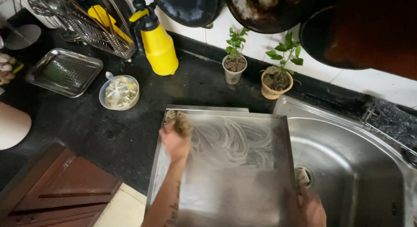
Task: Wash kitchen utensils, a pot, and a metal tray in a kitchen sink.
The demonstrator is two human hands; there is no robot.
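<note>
Far to the left of the scrubbing grip, a perforated steel tray [64, 72] and a covered bowl [119, 92] sit on the black worktop [108, 136], with a dish rack [87, 23] and a yellow spray bottle [157, 42] behind them.

The left hand [174, 142] is clenched around a worn scrub pad [180, 120], pressing it on the far left corner of a large steel tray [236, 166]. That tray lies flat, partly on the worktop and partly over the left rim of the sink [356, 166]. To scrub it well, I judge firm overlapping circles from this corner outward are wanted, with the tray kept from sliding.

Right of the pad the metal shows pale, swirled soap streaks; nearer the person it looks dull, wet and smeared.

The right hand [310, 207] grasps the tray's near right edge over the sink, steadying it. Two small potted plants [256, 66] stand beyond on the worktop, dark pans [260, 8] hanging above.
</note>
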